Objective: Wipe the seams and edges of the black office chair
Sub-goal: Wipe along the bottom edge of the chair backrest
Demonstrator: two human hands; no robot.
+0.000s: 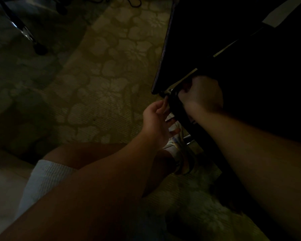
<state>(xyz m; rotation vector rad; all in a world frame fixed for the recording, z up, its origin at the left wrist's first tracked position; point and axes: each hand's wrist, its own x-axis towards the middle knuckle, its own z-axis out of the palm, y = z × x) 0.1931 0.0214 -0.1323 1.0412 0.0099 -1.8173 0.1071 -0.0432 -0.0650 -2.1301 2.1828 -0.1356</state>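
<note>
The black office chair (241,49) fills the upper right, very dark, with a pale seam line (184,78) along its lower edge. My right hand (202,93) is curled in a fist round a black bar (176,106) just under the chair's near corner. Whether it also holds a cloth is hidden. My left hand (157,119) is beside that bar on its left, fingers spread and relaxed, thumb and fingertips touching the bar.
A beige carpet (101,75) with a flower pattern covers the floor. Another chair's chrome leg and caster (38,47) stand at the upper left. My bent knee, white shorts (42,180) and a foot in a light shoe (181,153) lie below the hands.
</note>
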